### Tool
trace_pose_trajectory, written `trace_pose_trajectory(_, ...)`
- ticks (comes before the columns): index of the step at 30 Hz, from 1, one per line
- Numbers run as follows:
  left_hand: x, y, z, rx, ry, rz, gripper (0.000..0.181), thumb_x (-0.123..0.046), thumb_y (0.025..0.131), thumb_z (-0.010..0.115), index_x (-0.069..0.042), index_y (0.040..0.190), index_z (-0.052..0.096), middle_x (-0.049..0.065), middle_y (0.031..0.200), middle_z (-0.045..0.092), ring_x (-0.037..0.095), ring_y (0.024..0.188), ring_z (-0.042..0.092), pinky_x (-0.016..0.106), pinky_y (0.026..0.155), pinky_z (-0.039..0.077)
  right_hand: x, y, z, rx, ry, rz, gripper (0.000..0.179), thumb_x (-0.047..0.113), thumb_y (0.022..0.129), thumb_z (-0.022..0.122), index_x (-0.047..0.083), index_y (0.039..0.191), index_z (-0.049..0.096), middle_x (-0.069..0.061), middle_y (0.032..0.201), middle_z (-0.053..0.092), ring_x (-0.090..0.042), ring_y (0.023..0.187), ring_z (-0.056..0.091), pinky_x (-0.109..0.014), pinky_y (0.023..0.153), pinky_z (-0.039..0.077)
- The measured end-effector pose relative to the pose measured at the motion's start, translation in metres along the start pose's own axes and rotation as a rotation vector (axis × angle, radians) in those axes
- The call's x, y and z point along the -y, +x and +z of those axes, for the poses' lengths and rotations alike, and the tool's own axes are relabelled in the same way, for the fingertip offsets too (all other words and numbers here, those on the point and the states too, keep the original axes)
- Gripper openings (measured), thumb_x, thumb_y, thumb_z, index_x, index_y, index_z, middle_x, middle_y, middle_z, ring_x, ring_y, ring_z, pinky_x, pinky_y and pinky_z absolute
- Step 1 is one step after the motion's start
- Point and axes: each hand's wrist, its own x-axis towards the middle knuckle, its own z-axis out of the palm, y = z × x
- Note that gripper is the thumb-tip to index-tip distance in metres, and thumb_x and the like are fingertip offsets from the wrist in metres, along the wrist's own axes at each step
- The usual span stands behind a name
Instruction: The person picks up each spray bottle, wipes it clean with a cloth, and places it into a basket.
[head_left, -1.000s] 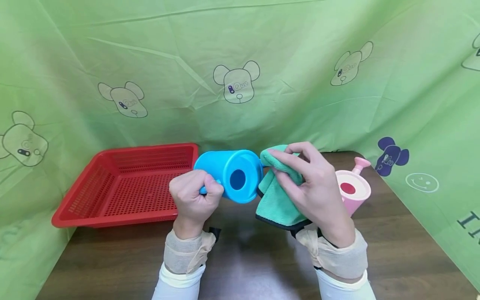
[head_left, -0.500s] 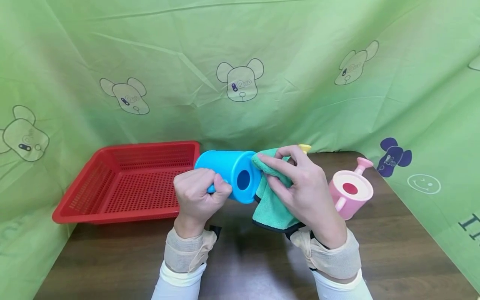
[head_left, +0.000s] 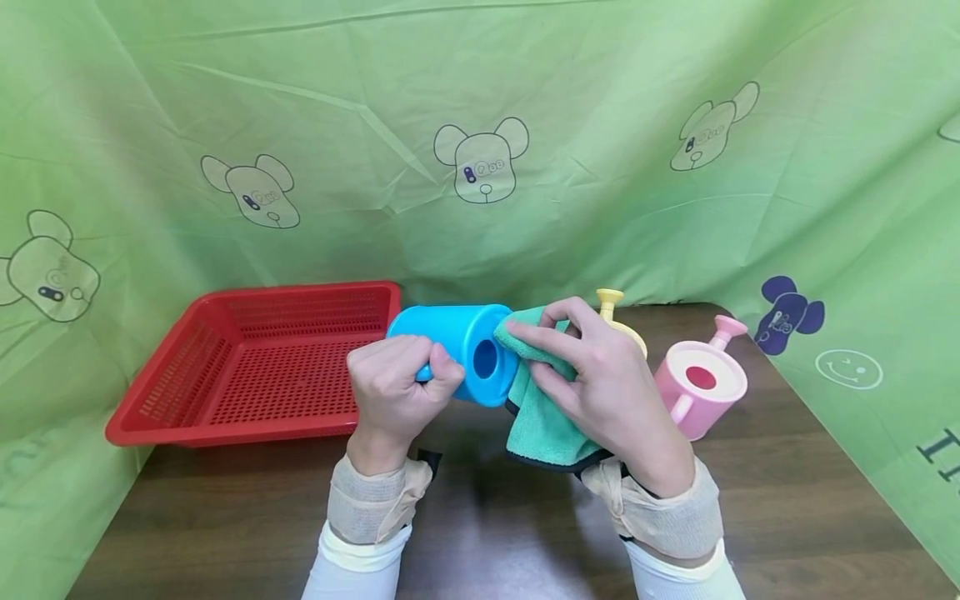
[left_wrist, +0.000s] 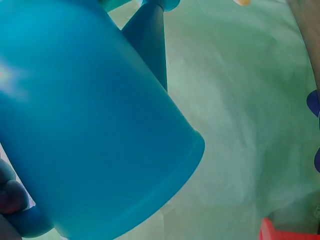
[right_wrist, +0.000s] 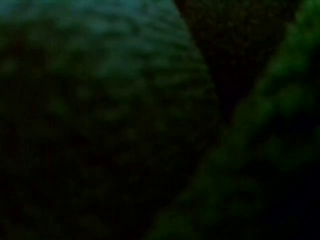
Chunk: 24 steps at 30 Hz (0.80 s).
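A blue watering can is held on its side above the table, its top with a round hole turned to the right. My left hand grips its handle, fingers curled round it. In the left wrist view the can's body fills much of the picture, and its spout shows behind. My right hand pinches a green cloth with a dark edge; the cloth lies against the can's top end and spout side, where the contact is partly hidden. The right wrist view is dark, with blurred cloth close up.
A red perforated basket stands at the left on the brown wooden table. To the right is a pink watering can. Partly behind my right hand stands a yellow watering can. A green printed curtain hangs around the table.
My right hand has moved left with the cloth, over the blue can's end. The yellow can has come into sight behind it. The blue can has turned slightly; my left hand keeps its grip.
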Motion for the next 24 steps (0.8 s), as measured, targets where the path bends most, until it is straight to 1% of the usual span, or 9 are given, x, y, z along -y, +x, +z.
trace_pose_trajectory(5,0.001,-0.001,-0.001,-0.005,0.013,-0.049,0.040,-0.014,0.091,0.054,-0.011,0.054,0.037,0.000,0.046,0.034,0.009,0.041,0.026,0.023,0.040,0.021,0.000,0.000,0.001,0.039,0.014,-0.018,0.046,-0.003,0.081,0.080,0.018,0.121,0.079,-0.005,0.102,0.062,-0.012,0.069,0.051,-0.024,0.058,0.043)
trace_pose_trajectory(7,0.001,-0.001,-0.001,-0.019,0.017,-0.073,0.037,-0.011,0.086,0.055,-0.011,0.053,0.037,0.000,0.046,0.033,0.010,0.041,0.026,0.024,0.040,0.021,0.000,-0.001,0.002,0.055,0.009,-0.027,0.045,-0.003,0.081,0.081,0.019,0.121,0.080,-0.005,0.102,0.062,-0.011,0.067,0.050,-0.024,0.058,0.043)
trace_pose_trajectory(9,0.001,-0.001,0.000,-0.041,0.016,-0.105,0.036,-0.009,0.084,0.055,-0.011,0.053,0.038,0.000,0.047,0.033,0.010,0.043,0.025,0.025,0.040,0.021,0.001,-0.001,0.001,0.075,0.013,-0.025,0.045,-0.003,0.081,0.081,0.019,0.121,0.080,-0.004,0.102,0.062,-0.010,0.066,0.050,-0.023,0.057,0.043)
trace_pose_trajectory(15,0.001,-0.001,0.001,-0.115,0.025,-0.202,0.035,-0.007,0.083,0.054,-0.010,0.053,0.037,0.002,0.047,0.029,0.011,0.045,0.021,0.024,0.042,0.018,0.006,-0.003,0.002,0.139,0.021,-0.012,0.045,0.001,0.083,0.082,0.021,0.122,0.080,-0.001,0.104,0.062,-0.009,0.067,0.052,-0.023,0.058,0.045)
trace_pose_trajectory(20,0.002,-0.002,0.001,-0.127,0.039,-0.275,0.037,-0.006,0.085,0.055,-0.009,0.053,0.037,0.003,0.047,0.028,0.011,0.047,0.019,0.025,0.043,0.017,0.010,-0.004,0.001,0.184,0.013,-0.020,0.045,0.004,0.083,0.084,0.023,0.123,0.079,0.000,0.107,0.062,-0.008,0.067,0.052,-0.022,0.058,0.044)
trace_pose_trajectory(24,0.003,-0.002,-0.001,-0.115,0.046,-0.302,0.037,-0.007,0.086,0.055,-0.008,0.054,0.037,0.005,0.047,0.028,0.011,0.048,0.019,0.026,0.043,0.017,0.013,-0.004,0.000,0.199,0.008,-0.031,0.046,0.005,0.082,0.085,0.025,0.123,0.079,0.000,0.108,0.062,-0.008,0.066,0.051,-0.022,0.056,0.043)
